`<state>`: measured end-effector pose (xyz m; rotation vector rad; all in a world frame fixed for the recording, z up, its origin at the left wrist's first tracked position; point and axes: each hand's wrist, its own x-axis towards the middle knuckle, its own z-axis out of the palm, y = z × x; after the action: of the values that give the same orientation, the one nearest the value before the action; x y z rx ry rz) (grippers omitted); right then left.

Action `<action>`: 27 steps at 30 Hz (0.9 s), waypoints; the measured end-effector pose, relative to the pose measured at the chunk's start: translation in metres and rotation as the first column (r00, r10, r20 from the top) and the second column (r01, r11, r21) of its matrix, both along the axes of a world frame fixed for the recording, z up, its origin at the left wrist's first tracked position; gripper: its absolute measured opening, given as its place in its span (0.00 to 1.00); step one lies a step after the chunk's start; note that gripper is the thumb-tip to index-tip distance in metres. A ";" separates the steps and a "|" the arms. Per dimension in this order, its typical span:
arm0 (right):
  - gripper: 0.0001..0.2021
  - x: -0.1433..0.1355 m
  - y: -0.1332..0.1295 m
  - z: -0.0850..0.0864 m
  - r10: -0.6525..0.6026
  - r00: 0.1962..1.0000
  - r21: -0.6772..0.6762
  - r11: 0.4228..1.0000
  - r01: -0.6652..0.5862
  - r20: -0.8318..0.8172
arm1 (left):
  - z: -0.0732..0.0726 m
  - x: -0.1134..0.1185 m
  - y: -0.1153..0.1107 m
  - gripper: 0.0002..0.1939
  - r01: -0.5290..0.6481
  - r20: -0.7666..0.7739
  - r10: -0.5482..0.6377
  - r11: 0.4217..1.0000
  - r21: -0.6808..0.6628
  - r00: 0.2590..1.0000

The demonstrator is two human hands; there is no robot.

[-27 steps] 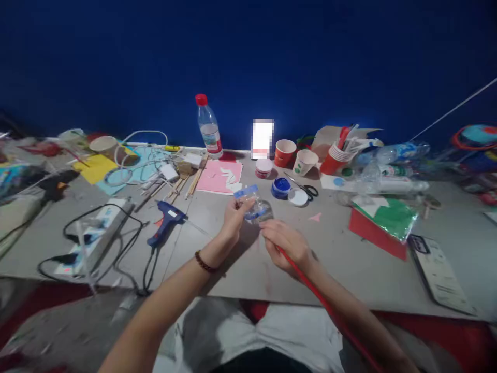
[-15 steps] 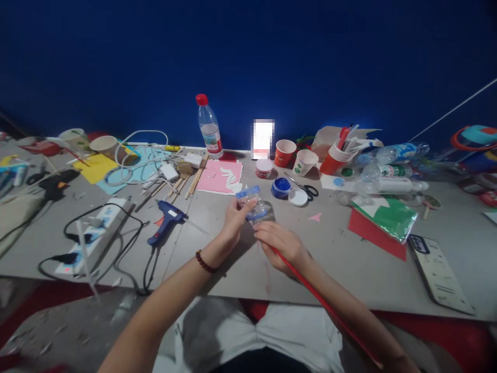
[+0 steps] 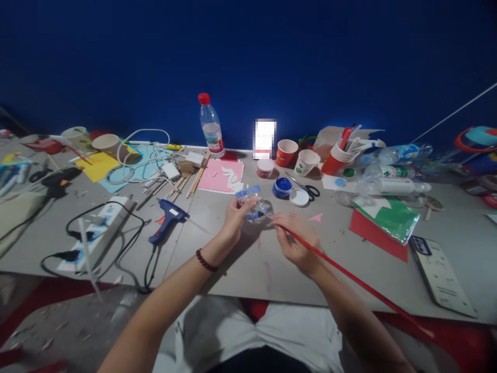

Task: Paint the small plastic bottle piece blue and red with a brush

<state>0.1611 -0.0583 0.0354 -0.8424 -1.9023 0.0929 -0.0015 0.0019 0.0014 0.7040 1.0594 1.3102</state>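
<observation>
Clear plastic bottle piece painted with a red brush

Clear plastic bottle piece with blue paint on it [image 3: 254,203] is held just above the grey surface [image 3: 240,269], in front of the person and near the middle of the view. Nearest the camera, the long thin red-handled brush [image 3: 349,275] is seen running from the lower right up into the right hand [image 3: 297,241], whose fingers are pinched closed around the handle close to its tip. The tip is laid against the right side of the bottle piece. The left hand [image 3: 233,220], with a dark bead bracelet [image 3: 205,260] at the wrist, is closed on the left side of the piece, thumb and fingertips clamped on its rim.

The step in hand is judged to be the laying of blue paint on the bottle piece. For the next stroke, a steady hold by the left hand and a light touch of the brush tip would be called for; more paint may be needed.

Just beyond, an open round tub of blue paint [image 3: 281,187] and its white lid [image 3: 298,197] are set side by side, with black-handled scissors [image 3: 306,188] touching the lid. To the left, a blue hot glue gun [image 3: 166,220] is laid. Farther back, a red-capped water bottle [image 3: 210,127] stands upright against the dark blue wall [image 3: 248,57].
</observation>
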 end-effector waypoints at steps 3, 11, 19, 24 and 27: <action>0.14 0.004 0.003 0.005 -0.059 0.998 0.014 0.998 0.059 0.007 | 0.000 -0.001 0.001 0.18 -0.004 -0.002 0.004 1.000 0.003 1.000; 0.12 0.016 0.006 0.001 -0.165 0.986 -0.027 0.986 0.164 -0.033 | 0.005 -0.003 0.003 0.14 0.022 0.024 -0.023 0.999 0.027 0.999; 0.08 0.008 -0.001 -0.013 -0.008 0.920 -0.293 0.949 -0.117 -0.392 | 0.004 -0.003 0.002 0.14 0.073 0.036 -0.075 0.996 0.042 0.997; 0.08 0.004 0.001 -0.010 0.044 0.932 -0.307 0.938 -0.162 -0.359 | 0.008 -0.004 0.002 0.15 0.105 0.062 -0.108 0.993 0.049 0.992; 0.07 0.007 0.003 -0.007 0.008 0.935 -0.297 0.947 -0.121 -0.355 | 0.008 -0.004 0.002 0.14 0.113 0.080 -0.116 0.992 0.050 0.990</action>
<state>0.1678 -0.0550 0.0282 -0.9052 -1.5961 0.5660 -0.0059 0.0038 0.0092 0.7278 0.9123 1.2565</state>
